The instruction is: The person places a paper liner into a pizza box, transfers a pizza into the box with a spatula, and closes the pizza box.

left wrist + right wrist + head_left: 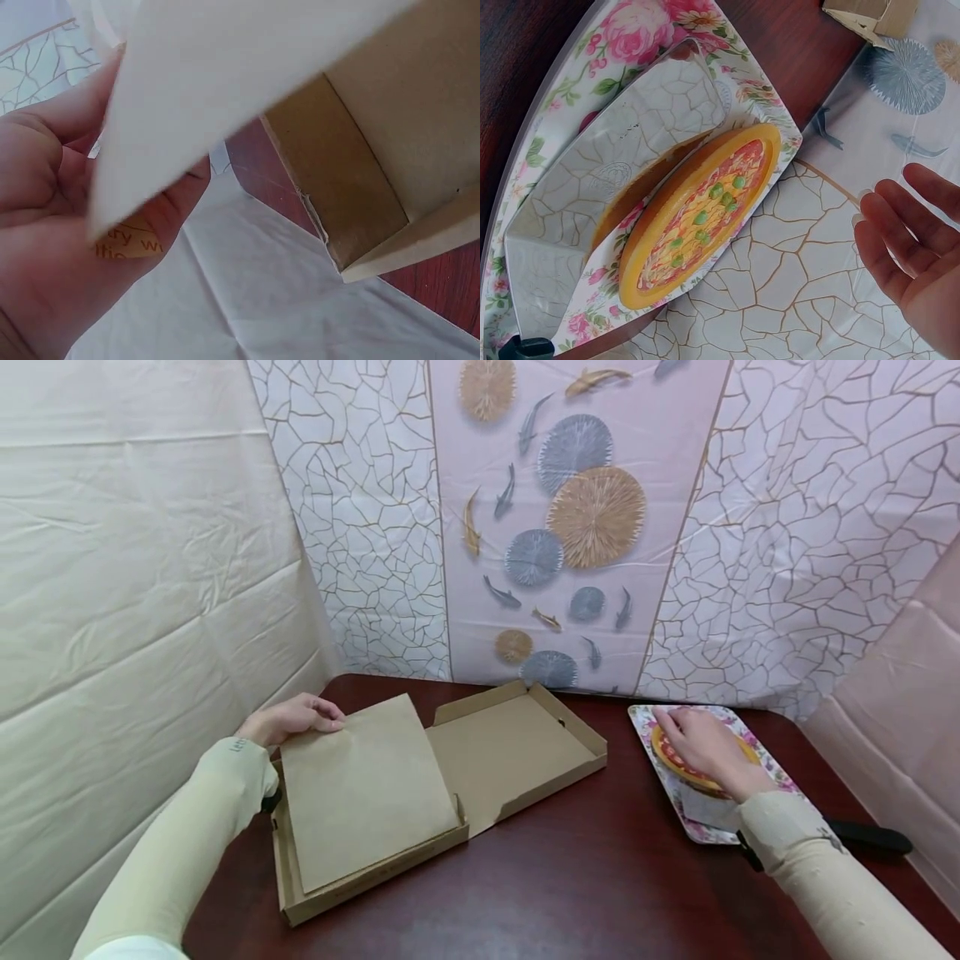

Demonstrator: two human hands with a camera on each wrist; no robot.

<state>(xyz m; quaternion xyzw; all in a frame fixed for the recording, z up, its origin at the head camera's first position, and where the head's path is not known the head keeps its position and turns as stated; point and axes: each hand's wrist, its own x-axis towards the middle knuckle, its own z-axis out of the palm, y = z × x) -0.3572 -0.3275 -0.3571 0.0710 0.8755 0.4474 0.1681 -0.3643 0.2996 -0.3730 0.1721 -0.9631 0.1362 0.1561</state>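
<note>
At the left, my left hand (294, 719) pinches the upper left corner of a plain brown sheet (367, 793). The sheet lies tilted over the base of an open cardboard pizza box (390, 862). Printed letters show on its underside in the left wrist view, by the fingers (180, 199). My right hand (705, 743) hovers over a small pizza (705, 217), with fingers nearly straight and holding nothing. The pizza, with an orange crust and green bits on top, sits on a flowered tray (780, 774). Beside it rests a broad shiny blade (630, 150).
The box's lid (510, 752) lies folded back to the right of its base. A black handle (870, 837) extends past the tray's right edge. Dark red tabletop (570, 868) lies between box and tray. Patterned cloth (570, 527) hangs behind the table.
</note>
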